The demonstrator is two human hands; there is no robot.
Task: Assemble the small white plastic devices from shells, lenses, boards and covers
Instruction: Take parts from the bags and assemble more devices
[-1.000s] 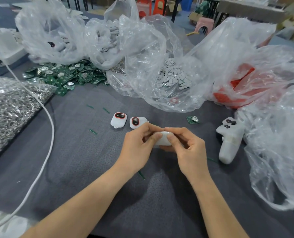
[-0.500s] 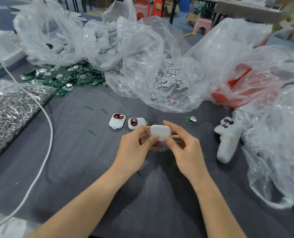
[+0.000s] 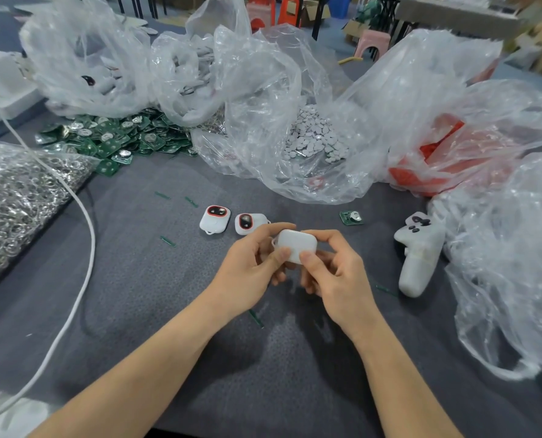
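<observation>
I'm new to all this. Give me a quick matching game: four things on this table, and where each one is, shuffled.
Things
1. board pile
2. device
3. cable
4. lone board

Places
A. held between the left hand and right hand
B. lying alone, just beyond the right hand
C. heaped far left, beside the clear bags
D. trailing down the left side of the table

Pairs: 1-C, 2-A, 3-D, 4-B
</observation>
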